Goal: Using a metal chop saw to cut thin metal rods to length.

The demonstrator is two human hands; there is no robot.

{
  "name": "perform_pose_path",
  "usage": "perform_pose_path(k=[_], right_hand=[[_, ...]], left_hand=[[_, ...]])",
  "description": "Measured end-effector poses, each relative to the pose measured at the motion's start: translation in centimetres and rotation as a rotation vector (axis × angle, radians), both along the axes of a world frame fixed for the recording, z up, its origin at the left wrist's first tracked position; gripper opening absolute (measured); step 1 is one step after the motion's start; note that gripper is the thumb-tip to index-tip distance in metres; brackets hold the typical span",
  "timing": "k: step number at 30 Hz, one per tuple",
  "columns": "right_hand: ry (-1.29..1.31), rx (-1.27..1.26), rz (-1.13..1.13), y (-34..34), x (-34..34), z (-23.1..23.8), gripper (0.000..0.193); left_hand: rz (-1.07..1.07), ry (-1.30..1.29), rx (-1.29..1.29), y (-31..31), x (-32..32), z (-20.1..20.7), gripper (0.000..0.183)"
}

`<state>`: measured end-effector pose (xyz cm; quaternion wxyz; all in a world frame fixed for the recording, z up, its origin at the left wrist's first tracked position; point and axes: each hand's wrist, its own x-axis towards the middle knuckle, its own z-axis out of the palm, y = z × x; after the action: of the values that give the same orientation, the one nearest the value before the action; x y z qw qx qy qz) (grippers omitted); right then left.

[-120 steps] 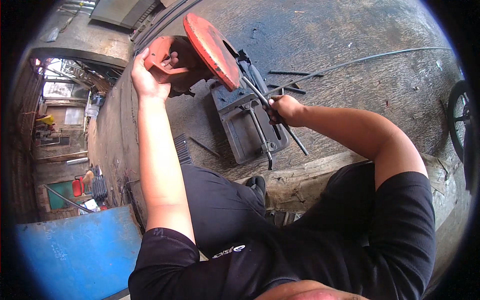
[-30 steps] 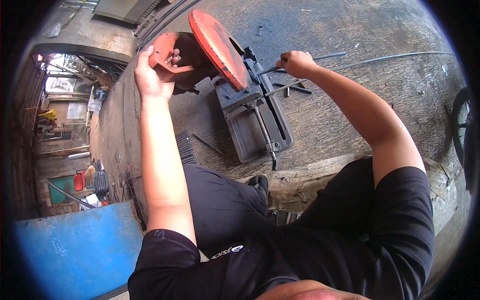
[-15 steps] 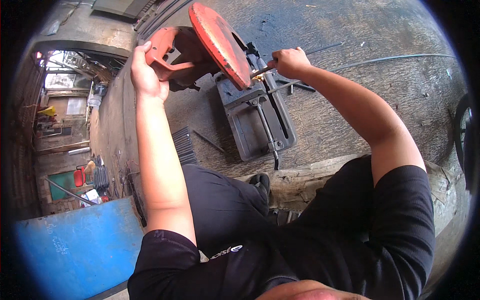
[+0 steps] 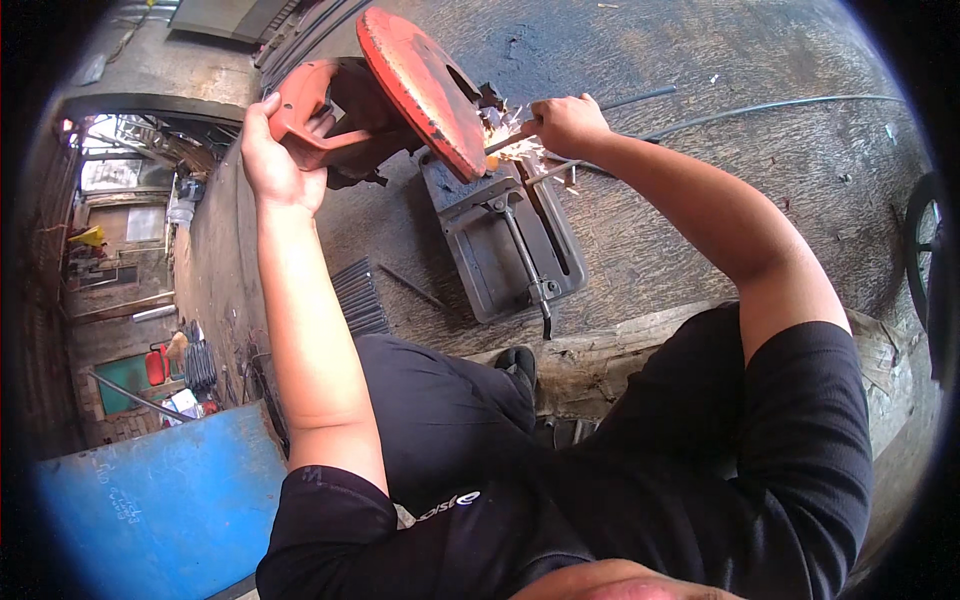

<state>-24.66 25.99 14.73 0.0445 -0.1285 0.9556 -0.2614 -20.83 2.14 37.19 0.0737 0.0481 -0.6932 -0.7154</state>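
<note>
My left hand is wrapped round the orange handle of a cut-off saw. Its round, scuffed orange blade guard tilts over the grey base. With closed fingers, my right hand holds a dark metal rod close to the blade. Bright sparks spray between the guard and that hand. The guard hides the blade and most of the cutting spot. On the base, a clamp screw with a crank end points toward me.
A bundle of short metal rods lies left of the base, beside one loose rod. A long thin rod stretches right across the floor. At lower left is a blue panel; a wheel stands at far right.
A small glow at the cutting spot has grown into a wide burst of sparks. Both hands and the saw appear slightly further left, and the left hand a little lower.
</note>
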Motion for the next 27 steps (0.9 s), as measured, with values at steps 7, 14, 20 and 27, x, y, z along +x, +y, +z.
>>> perform_pose_path(k=[7,14,20,27], right_hand=[[0.027,0.010,0.018,0.07,0.14,0.24,0.031],[0.020,0.001,0.025,0.22,0.19,0.34,0.034],[0.029,-0.003,0.040,0.22,0.05,0.11,0.034],[0.031,0.001,0.041,0.19,-0.10,0.02,0.034]], left_hand=[[-0.107,-0.050,0.023,-0.12,-0.04,0.15,0.061],[-0.143,-0.024,0.034,-0.21,-0.14,0.01,0.058],[-0.104,-0.043,0.056,-0.13,-0.15,-0.19,0.064],[-0.086,-0.017,0.075,-0.47,-0.50,-0.35,0.064]])
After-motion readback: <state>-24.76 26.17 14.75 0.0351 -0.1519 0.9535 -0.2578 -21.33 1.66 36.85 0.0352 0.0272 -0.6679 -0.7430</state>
